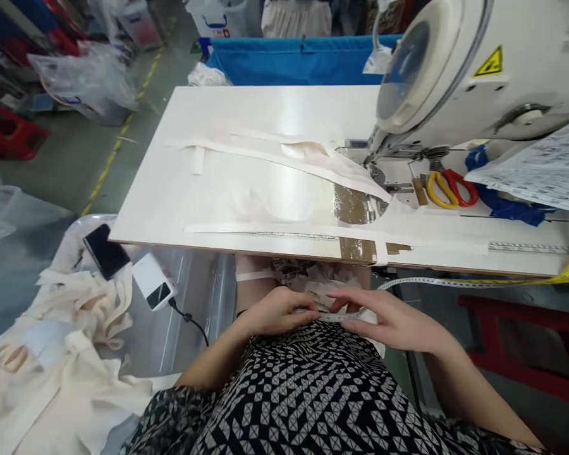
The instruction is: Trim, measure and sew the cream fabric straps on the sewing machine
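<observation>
Over my lap, just below the table's front edge, my left hand (282,311) pinches one end of a white measuring tape (330,318). My right hand (384,316) holds the same tape a little to the right, between thumb and fingers. From there the tape curves up and right, becoming yellow near the right edge. Pale fabric (329,284) lies on my lap behind the hands. On the white table (152,202) are long cream fabric strips (265,155), some reaching the needle area of the sewing machine (455,69).
Yellow and red-handled scissors (450,188) lie beside the machine, near printed papers (540,164). At left, a plastic bin (171,335) holds cream fabric pieces, a phone (106,251) and a white power bank (154,281) with a cable. A red stool (526,341) stands at lower right.
</observation>
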Tool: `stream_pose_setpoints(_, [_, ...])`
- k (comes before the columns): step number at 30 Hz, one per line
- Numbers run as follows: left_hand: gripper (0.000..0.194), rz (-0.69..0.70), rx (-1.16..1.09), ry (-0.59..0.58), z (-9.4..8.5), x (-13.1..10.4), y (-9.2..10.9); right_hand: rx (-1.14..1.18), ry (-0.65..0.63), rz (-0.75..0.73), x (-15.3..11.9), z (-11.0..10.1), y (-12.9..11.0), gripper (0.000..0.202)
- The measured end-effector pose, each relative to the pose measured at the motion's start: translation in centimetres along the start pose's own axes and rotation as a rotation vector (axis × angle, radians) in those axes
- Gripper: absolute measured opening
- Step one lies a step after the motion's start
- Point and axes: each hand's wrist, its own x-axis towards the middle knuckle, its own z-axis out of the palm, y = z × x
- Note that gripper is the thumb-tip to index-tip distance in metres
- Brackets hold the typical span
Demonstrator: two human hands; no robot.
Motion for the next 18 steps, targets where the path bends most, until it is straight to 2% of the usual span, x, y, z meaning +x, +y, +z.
stream_pose_setpoints(3, [0.024,-0.022,0.048,0.101,-0.5,-0.4,0.4,0.037,-0.009,-0.09,3.4,0.7,-1.9,0.043])
stream_pose_setpoints(6, [0.028,-0.064,0.024,0.214,-2.4,-1.9,-0.5,-0.005,0.117,-0.15,5.6,-0.5,-3.8,0.036])
stream_pose_setpoints(9, [0.028,-0.103,0.028,0.328,-5.3,-4.0,-1.0,-0.087,0.237,-0.135,6.3,-2.7,-3.8,0.035])
stream_pose_setpoints(11, [0.027,-0.131,0.024,0.429,-6.8,-4.7,-0.5,-0.11,0.244,-0.079,6.6,-3.8,-2.9,0.033])
stream_pose_setpoints(13, [0.027,-0.139,-0.011,0.488,-7.7,-4.5,0.4,-0.064,0.183,-0.034,7.2,-4.2,-2.2,0.033])
stream_pose_setpoints(15, [0.026,-0.115,-0.022,0.494,-7.9,-3.5,1.1,0.016,0.122,-0.026,8.1,-4.1,-2.1,0.041])
stream_pose_setpoints(17, [0.025,-0.075,0.033,0.512,-7.7,-2.2,1.2,0.078,0.107,-0.043,9.2,-3.9,-2.8,0.044])
stream_pose_setpoints(18, [0.025,-0.053,0.087,0.556,-7.6,-1.6,0.9,0.094,0.128,-0.053,9.8,-3.9,-3.2,0.043])
